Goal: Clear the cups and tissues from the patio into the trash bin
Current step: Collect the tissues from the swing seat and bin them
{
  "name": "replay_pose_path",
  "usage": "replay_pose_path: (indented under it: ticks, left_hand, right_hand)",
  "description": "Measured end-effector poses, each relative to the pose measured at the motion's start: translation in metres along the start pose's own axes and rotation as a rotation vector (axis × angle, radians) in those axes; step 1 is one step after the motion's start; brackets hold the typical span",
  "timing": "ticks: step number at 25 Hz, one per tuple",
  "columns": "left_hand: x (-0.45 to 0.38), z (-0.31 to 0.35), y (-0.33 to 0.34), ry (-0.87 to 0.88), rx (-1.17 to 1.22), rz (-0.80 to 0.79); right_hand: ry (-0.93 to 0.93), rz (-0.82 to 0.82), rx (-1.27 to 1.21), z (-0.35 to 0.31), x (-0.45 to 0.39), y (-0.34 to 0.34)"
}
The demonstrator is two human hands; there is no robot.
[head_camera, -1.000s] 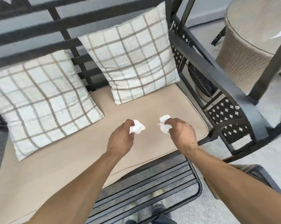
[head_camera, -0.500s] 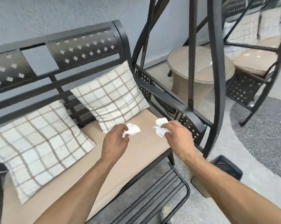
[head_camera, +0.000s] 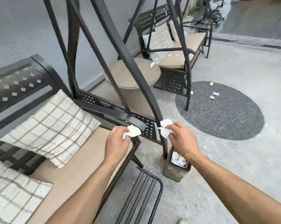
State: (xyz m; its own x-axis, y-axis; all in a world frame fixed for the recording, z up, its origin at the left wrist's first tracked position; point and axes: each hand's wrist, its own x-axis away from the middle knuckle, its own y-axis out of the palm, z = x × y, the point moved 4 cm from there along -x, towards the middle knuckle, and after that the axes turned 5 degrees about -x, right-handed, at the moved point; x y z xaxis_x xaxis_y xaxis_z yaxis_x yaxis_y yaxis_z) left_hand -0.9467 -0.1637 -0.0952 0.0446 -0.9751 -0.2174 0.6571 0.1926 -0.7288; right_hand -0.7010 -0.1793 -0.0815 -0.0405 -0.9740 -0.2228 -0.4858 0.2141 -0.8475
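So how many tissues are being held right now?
2: one tissue in the left hand, by the bench armrest; another tissue in the right hand, above the trash bin. More may hide inside the fists.

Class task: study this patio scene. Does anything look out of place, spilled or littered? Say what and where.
Yes. Crumpled white tissues lie scattered on the round grey rug, more scraps sit on the far swing's cushion, and one piece lies on the wicker table. They are litter.

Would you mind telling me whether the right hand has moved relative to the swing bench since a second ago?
Yes. The right hand, gripping a tissue, has gone rightward off the seat cushion, past the armrest, and is above the trash bin.
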Motion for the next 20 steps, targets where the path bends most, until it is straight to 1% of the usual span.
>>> replay_pose_path:
  ticks: [5, 10, 14, 20]
  left_hand:
    - [-0.024, 0.091, 0.087, 0.1, 0.015, -0.12]
    - [-0.044, 0.163, 0.155, 0.152, -0.018, -0.173]
    - [-0.05, 0.189, 0.19, 0.129, -0.014, -0.207]
    - [-0.085, 0.187, 0.228, 0.112, -0.024, -0.256]
  right_hand:
    - [0.115, 0.021, 0.051, 0.1, -0.004, -0.059]
    - [0.181, 0.027, 0.085, 0.183, -0.008, -0.101]
    - [0.211, 0.025, 0.039, 0.225, -0.017, -0.113]
    - [0.251, -0.018, -0.007, 0.248, -0.05, -0.093]
